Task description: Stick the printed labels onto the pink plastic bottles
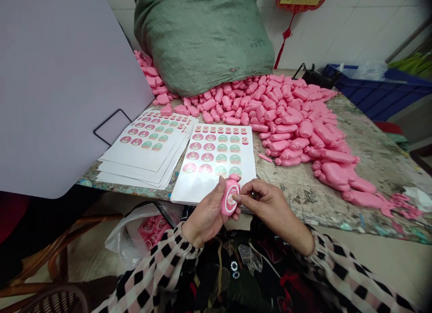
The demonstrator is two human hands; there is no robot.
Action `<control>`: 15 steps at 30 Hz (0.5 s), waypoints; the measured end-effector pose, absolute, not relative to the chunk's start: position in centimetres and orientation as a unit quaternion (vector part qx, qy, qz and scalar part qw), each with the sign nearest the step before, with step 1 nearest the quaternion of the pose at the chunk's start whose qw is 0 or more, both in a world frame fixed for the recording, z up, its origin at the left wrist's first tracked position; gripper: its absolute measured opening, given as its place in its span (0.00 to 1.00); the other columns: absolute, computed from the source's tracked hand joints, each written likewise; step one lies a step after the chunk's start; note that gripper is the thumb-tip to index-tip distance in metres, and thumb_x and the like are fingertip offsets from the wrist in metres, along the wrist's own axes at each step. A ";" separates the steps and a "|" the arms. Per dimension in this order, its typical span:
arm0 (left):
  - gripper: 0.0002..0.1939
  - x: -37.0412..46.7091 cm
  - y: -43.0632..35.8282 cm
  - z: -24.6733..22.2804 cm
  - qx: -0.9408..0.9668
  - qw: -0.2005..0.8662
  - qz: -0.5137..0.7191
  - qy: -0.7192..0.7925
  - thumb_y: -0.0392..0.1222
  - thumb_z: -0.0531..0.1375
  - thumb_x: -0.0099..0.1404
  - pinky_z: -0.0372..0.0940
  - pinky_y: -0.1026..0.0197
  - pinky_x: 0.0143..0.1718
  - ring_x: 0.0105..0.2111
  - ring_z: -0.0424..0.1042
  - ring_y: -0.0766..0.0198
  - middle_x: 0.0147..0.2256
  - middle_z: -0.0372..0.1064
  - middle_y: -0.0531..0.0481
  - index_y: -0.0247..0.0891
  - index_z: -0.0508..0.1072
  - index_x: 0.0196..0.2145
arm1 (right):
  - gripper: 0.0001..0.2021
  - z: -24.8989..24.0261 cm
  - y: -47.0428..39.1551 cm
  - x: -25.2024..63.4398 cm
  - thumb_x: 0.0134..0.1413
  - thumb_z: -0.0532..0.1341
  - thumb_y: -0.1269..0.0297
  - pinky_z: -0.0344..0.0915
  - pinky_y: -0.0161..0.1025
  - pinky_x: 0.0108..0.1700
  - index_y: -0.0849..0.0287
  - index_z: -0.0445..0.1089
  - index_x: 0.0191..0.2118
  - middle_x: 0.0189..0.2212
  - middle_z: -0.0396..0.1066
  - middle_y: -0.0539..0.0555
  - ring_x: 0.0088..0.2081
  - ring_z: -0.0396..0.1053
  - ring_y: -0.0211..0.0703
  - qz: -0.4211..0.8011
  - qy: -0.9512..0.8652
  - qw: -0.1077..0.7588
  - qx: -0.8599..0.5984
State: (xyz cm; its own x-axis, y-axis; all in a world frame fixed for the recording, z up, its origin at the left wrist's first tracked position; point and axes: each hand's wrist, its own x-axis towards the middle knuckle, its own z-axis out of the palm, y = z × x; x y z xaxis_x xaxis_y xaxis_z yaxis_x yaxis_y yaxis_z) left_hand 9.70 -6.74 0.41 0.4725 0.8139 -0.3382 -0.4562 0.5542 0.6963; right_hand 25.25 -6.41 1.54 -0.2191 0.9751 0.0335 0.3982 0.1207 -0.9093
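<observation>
A small pink plastic bottle is held upright over the table's front edge, with an oval red-and-white label on its face. My left hand is closed around it from the left, thumb along its side and fingertips showing below. My right hand is closed at the bottle's right side, its thumb tip pressed on the label and its other fingers curled. Just beyond, a stack of white sticker sheets carries rows of pink, green and small red stickers.
A large heap of pink bottles covers the back and right of the table. Above it leans a green sack. More sticker sheets lie left, near a grey panel. A plastic bag of labelled bottles sits below; a blue crate stands right.
</observation>
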 end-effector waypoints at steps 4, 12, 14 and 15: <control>0.24 9.0 -6.9 0.9 0.346 0.802 0.356 0.331 0.42 0.61 0.58 0.58 0.66 0.28 0.27 0.62 0.72 0.32 0.60 0.55 0.45 0.59 0.52 | 0.09 1.5 -6.4 25.3 0.51 0.61 0.57 0.61 0.34 0.33 0.57 0.70 0.29 0.25 0.72 0.48 0.28 0.67 0.36 0.430 -0.665 0.328 -0.515; 0.26 8.1 -7.3 0.5 0.347 0.815 0.311 0.345 0.28 0.59 0.54 0.55 0.66 0.24 0.23 0.61 0.73 0.30 0.60 0.56 0.43 0.56 0.48 | 0.10 2.1 -5.9 27.0 0.54 0.58 0.55 0.55 0.33 0.28 0.56 0.69 0.35 0.25 0.70 0.47 0.26 0.64 0.36 0.326 -0.761 0.231 -0.511; 0.24 8.0 -7.3 0.4 0.333 0.821 0.314 0.342 0.29 0.58 0.54 0.55 0.66 0.23 0.21 0.60 0.73 0.28 0.61 0.56 0.42 0.56 0.46 | 0.10 2.2 -5.5 27.9 0.54 0.58 0.55 0.55 0.34 0.29 0.55 0.69 0.35 0.25 0.70 0.48 0.27 0.64 0.36 0.280 -0.765 0.227 -0.533; 0.23 8.0 -7.3 0.5 0.326 0.824 0.316 0.340 0.30 0.58 0.54 0.55 0.66 0.23 0.21 0.61 0.73 0.28 0.61 0.56 0.42 0.56 0.46 | 0.11 2.1 -5.5 28.1 0.53 0.58 0.54 0.55 0.34 0.29 0.55 0.69 0.36 0.26 0.69 0.48 0.27 0.64 0.36 0.275 -0.755 0.238 -0.546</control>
